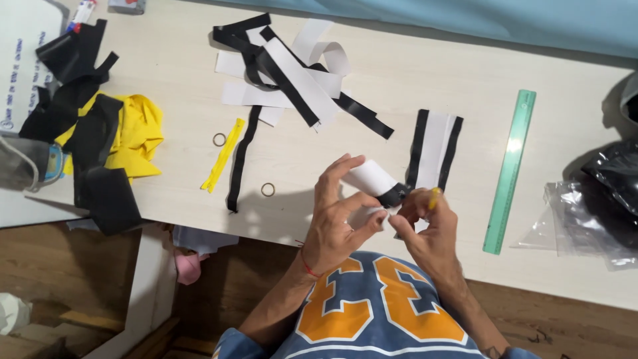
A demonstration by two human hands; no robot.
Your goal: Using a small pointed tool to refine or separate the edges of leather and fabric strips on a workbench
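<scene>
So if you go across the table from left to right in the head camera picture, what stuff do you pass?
Yellow cloth → yellow zipper → small ring → left hand → right hand → green ruler → clear plastic bag.

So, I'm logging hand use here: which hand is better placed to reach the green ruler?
Probably the right hand: it lies nearer the green ruler, though it holds something yellow.

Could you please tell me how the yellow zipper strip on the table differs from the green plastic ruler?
The yellow zipper strip is short, soft and slightly bent; the green plastic ruler is much longer, rigid and straight. The zipper lies left of the hands, the ruler right. Both lie flat and untouched on the pale table.
</scene>
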